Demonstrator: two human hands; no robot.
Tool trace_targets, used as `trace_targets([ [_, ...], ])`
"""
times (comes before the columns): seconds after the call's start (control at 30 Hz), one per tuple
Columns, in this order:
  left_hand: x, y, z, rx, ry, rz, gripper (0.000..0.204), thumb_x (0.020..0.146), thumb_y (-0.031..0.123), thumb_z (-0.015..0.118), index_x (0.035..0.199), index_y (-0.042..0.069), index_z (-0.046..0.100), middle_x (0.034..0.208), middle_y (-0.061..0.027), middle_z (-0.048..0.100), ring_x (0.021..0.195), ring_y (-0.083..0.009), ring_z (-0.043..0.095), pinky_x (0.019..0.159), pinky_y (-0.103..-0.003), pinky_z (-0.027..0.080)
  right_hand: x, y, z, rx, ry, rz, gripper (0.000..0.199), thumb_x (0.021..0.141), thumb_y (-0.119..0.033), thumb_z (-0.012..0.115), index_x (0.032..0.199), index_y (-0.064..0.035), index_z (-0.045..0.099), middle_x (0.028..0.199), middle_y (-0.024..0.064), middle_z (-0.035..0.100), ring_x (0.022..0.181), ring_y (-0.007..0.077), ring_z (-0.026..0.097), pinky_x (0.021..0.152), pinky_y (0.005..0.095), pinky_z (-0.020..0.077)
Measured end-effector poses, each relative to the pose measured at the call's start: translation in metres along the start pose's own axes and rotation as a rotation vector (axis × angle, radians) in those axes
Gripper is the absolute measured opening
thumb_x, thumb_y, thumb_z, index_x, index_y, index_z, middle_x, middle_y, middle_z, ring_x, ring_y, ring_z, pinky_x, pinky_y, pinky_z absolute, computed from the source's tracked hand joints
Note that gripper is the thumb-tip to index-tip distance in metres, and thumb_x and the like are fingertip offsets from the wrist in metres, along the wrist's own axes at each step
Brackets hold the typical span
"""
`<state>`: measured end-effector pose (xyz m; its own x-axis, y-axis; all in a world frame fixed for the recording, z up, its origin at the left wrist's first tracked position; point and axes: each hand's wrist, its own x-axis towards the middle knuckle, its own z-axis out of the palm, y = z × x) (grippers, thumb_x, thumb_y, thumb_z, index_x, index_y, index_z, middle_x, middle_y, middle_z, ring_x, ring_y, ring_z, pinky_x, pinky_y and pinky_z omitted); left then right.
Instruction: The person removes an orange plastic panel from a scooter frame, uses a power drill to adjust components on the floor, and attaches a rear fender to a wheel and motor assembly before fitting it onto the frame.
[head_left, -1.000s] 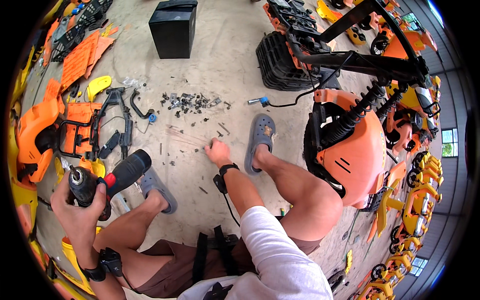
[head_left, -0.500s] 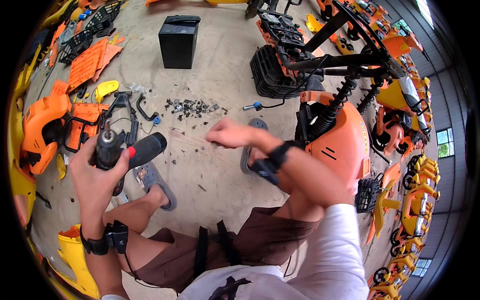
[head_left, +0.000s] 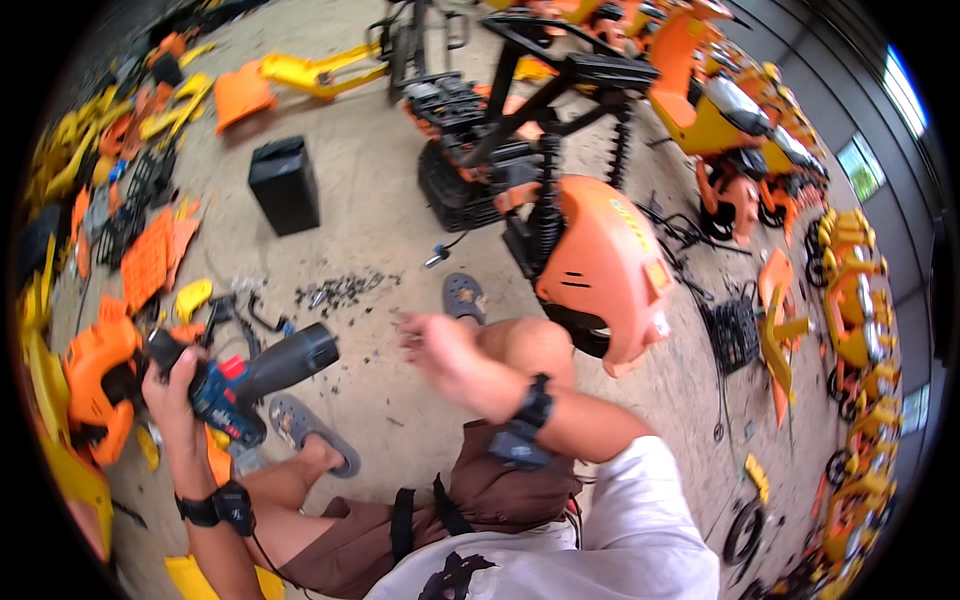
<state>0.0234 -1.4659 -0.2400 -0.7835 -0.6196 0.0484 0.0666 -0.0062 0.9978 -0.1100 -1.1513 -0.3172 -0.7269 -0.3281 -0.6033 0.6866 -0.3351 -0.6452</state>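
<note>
My left hand (head_left: 172,388) grips a cordless drill (head_left: 225,395) near its dark front end. The drill has a dark blue and black body with a red patch, and its thick black end points right. Over the floor by my knee hangs my right hand (head_left: 445,362), smeared by motion, so its fingers do not show clearly. Whether it holds anything cannot be made out. Beyond the hands, a scatter of small dark and silvery screws (head_left: 345,291) lies on the concrete. A loose cable end with a blue connector (head_left: 437,256) rests beside the screws.
A partly stripped vehicle with an orange shell (head_left: 605,270) and black frame (head_left: 545,95) stands ahead right. A black box (head_left: 285,187) stands ahead left. Orange and yellow panels (head_left: 150,255) lie along the left. Rows of yellow scooters (head_left: 850,400) line the right.
The view has swung right. The drill has turned in my left hand, showing its blue side and red patch. My right hand has come nearer my knee.
</note>
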Motion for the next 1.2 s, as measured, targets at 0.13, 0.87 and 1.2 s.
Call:
trace_targets([
  [0.13,0.000,0.004,-0.003,-0.518,0.090,-0.265,0.018,0.087,0.021,0.064,0.095,0.005,0.060,0.084,-0.0066,0.064,0.075,-0.0201,0.064,0.074,-0.037,0.056,0.021,0.011,0.077,0.236,-0.203,-0.131,0.042,0.089,-0.001,0.035,0.129,0.0098,0.045,0.112,0.0178,0.058,0.099,0.0230,0.058,0.085,0.0323,0.0498],
  [0.87,-0.054,-0.069,0.063,-1.291,-0.177,-0.538,0.054,0.092,0.022,0.052,0.134,-0.008,0.034,0.127,-0.0230,0.048,0.112,-0.0279,0.052,0.097,-0.033,0.047,-0.020,-0.006,0.086,-0.632,-0.638,-0.529,0.018,0.084,-0.002,0.049,0.097,0.0041,0.061,0.090,0.0217,0.064,0.086,0.0370,0.062,0.074,0.0420,0.0477],
  [1.2,-0.068,-0.067,0.082,-0.998,-0.481,-0.280,0.043,0.096,0.026,0.047,0.128,-0.003,0.042,0.135,-0.0226,0.043,0.127,-0.0323,0.044,0.107,-0.039,0.038,-0.007,0.002,0.083,-0.865,-0.555,-0.920,0.013,0.072,-0.001,0.063,0.084,0.0045,0.064,0.079,0.0228,0.063,0.082,0.0406,0.061,0.069,0.0431,0.0486],
])
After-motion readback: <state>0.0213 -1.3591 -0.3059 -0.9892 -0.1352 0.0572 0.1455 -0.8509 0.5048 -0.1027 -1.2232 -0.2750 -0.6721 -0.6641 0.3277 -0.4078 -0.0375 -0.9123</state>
